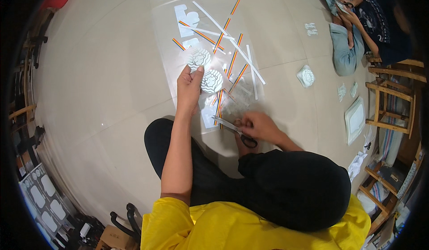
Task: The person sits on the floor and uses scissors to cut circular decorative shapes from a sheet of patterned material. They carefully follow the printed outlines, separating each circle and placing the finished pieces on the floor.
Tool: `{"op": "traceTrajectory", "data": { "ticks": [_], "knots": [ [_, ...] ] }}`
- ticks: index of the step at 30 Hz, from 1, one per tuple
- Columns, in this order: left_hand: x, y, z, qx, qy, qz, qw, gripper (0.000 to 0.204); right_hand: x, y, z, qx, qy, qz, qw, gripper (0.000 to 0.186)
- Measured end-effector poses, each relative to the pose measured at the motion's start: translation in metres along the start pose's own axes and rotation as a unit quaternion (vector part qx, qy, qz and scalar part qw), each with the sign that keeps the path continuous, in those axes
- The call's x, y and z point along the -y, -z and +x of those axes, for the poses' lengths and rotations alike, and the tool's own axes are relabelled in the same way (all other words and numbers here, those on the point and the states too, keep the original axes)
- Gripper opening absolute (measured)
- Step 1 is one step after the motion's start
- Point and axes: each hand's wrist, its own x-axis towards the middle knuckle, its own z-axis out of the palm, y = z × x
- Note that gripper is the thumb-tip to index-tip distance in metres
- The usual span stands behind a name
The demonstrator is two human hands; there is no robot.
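My left hand (189, 89) is closed, pinching a joined piece with two round white patches (211, 81) bearing dark wavy lines, one above the other. It is held over a clear plastic sheet (167, 67) on the floor. My right hand (259, 126) is closed on a pair of scissors (228, 124) with black handles. Their metal blades point left, below the white piece and apart from it. Rainbow-striped strips (235, 55) and long white strips (249, 62) lie scattered on the plastic. A white cut-out scrap (187, 20) lies near its far end.
At the far right another person (373, 24) sits on the floor, holding scissors and a small piece. Patterned patches (306, 76) and a white tray-like stack (355, 120) lie on the right. Wooden stools (391, 100) stand beyond. My bent legs (210, 165) border the plastic's near side.
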Motion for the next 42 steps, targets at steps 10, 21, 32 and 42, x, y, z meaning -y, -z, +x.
{"op": "traceTrajectory", "data": {
  "ticks": [10,21,32,42],
  "knots": [
    [-0.005,-0.007,-0.006,0.034,-0.028,-0.006,0.999,0.045,0.012,-0.004,-0.044,0.03,0.017,-0.023,0.999,0.045],
    [-0.01,-0.002,-0.005,0.066,-0.017,-0.027,0.997,0.053,-0.008,0.009,-0.029,0.177,-0.011,0.099,0.979,0.06],
    [-0.006,-0.002,-0.001,0.058,-0.018,-0.029,0.998,0.046,-0.003,0.011,-0.038,0.015,-0.1,0.508,0.855,0.048],
    [-0.002,-0.001,0.001,0.052,-0.016,-0.021,0.998,0.047,0.029,-0.01,-0.017,-0.083,-0.066,0.492,0.864,0.04]
  ]
}}
